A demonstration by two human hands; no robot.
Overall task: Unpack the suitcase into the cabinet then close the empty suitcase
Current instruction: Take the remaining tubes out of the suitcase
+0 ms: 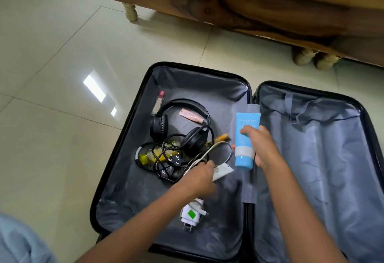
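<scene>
The right hand (264,148) grips the blue tube (247,121), its long axis running away from the person, over the hinge of the open suitcase (207,88). The left hand (197,177), nearer the cable tangle (164,158), curls over a white packet (223,171); whether it grips, I cannot tell.

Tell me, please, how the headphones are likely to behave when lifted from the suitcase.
The headphones probably lift as one fairly stiff piece, given the arched band. Their cord loops through a tangle over the yellow bottle and plug, so it may drag those along. The padded cups look light and not slippery.
</scene>
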